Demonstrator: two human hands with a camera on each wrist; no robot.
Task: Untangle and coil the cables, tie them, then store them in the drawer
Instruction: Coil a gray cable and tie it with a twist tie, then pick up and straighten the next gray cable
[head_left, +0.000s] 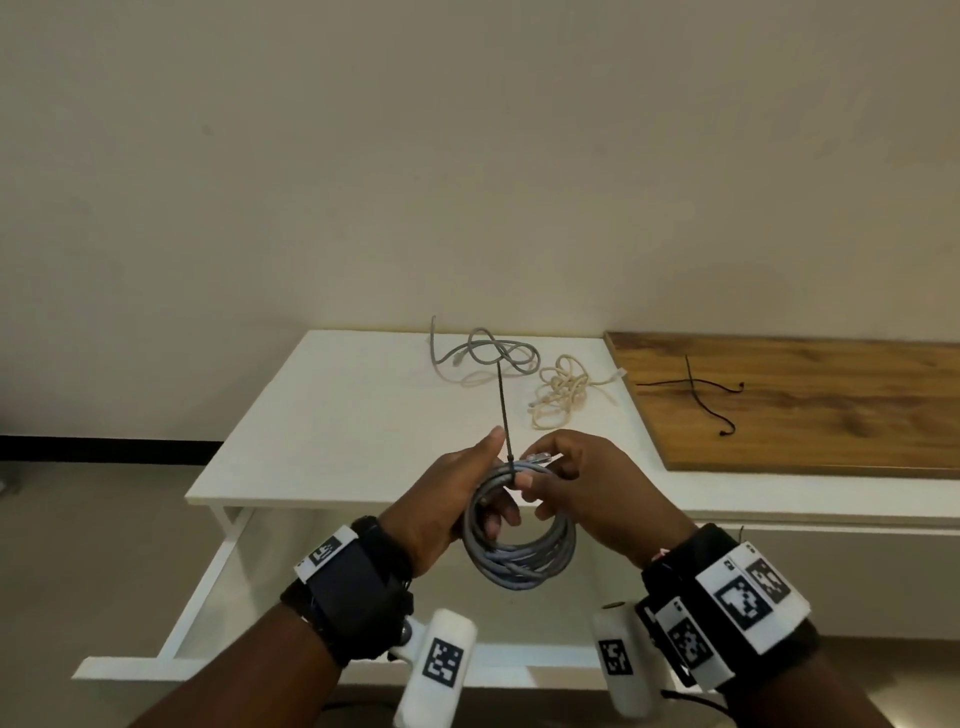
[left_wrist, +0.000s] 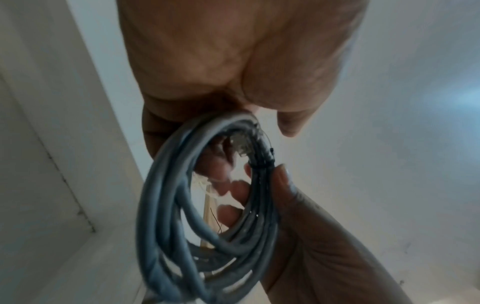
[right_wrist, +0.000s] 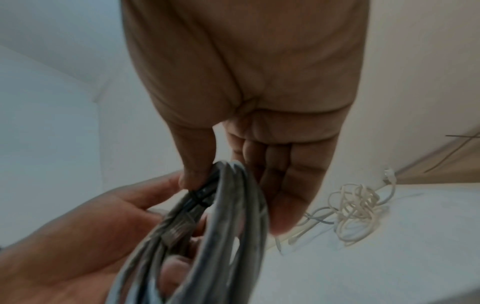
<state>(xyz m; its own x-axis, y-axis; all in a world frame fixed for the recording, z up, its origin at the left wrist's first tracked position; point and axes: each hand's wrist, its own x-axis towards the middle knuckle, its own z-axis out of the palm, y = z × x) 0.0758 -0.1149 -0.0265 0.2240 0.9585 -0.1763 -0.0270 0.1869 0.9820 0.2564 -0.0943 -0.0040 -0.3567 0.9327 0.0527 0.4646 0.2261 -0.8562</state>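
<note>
Nearest, the white drawer stands pulled open below the person's wrists. Above it both hands hold a coiled grey cable upright in the air, over the front edge of the white cabinet top. The left hand has its fingers curled through the coil's middle, with the thumb laid along the outside, so it grips the bundle. The right hand pinches the top of the coil between thumb and bent fingers, right beside a black zip tie cinched round the strands. The tie's long tail sticks straight up between the two thumbs, crossing the view of the cables behind. A clear plug end peeks out under the right fingers.

Farther back on the cabinet top lies a tangled cream cable, and just beyond it to the left a loose grey cable, the two nearly touching. Off to the right, on the wooden board, two more black zip ties lie crossed, well apart from the hands. A plain wall closes the scene behind.
</note>
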